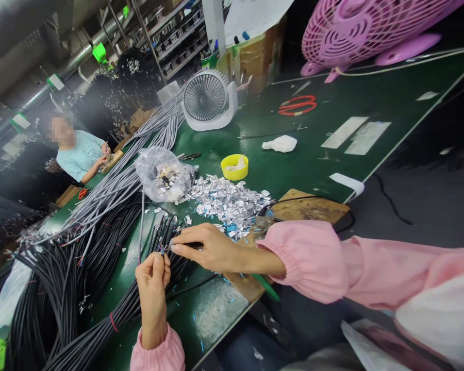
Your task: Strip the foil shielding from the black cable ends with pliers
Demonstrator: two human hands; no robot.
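Note:
My left hand (151, 278) is closed in a pinch around a cable end, where thin coloured wires (162, 249) stick up above the thumb. From the right, my right hand (212, 251) reaches in with thumb and finger pinched close to these wires. What lies between those fingertips is too small to make out. Beneath both hands runs a bundle of black cables (129, 304), tied with a red band (113, 322). A heap of silvery foil scraps and blue bits (228, 203) lies just beyond my right hand.
Grey cables (112, 190) and more black cables (58, 288) cover the left side. Beyond the scraps are a plastic bag (154, 175), yellow tape ring (234, 167), white fan (209, 100), red scissors (297, 105) and pink fan (355, 36). A co-worker (81, 149) sits across the table.

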